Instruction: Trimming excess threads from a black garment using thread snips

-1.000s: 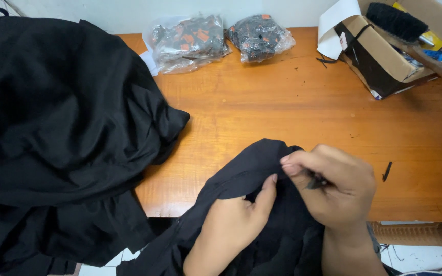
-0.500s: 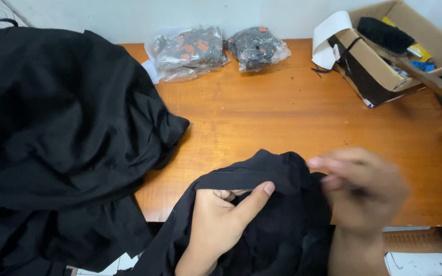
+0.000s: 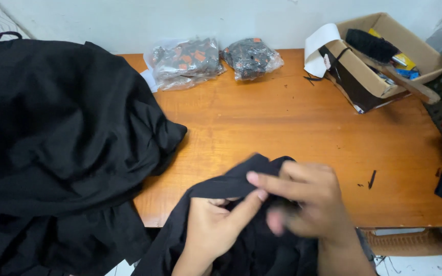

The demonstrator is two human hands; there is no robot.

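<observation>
The left hand (image 3: pixel 216 225) was gripping the black garment (image 3: pixel 221 186) at the near edge of the wooden table (image 3: pixel 282 128), thumb stretched up along a folded ridge of the cloth and fingers curled under it. The right hand (image 3: pixel 303 204) sat just beside it, touching, with its fingers reaching across toward the left thumb. It looked pinched shut on the same bit of fabric, but it was motion-blurred, so the exact grip was hard to make out.

Compared to half a second earlier, the right hand had slid left and come in over the fold, closing the gap to the left hand. The left hand barely budged, same thumb-up hold. The peak of cloth between them had got smaller and more bunched.

Texture-wise, the garment was matte, soft and floppy, draping off the near edge toward the person. A much bigger heap of the same black fabric (image 3: pixel 62 148) covered the table's left side in loose, rumpled folds. The tabletop was glossy orange-brown wood with visible grain and a few dark thread scraps near the right edge. Along the far edge sat two crinkly clear plastic bags (image 3: pixel 185 61) of small dark and orange bits, and in the far right corner an open cardboard box (image 3: pixel 384 56) holding a black-bristled brush (image 3: pixel 372 45) with a wooden handle.
</observation>
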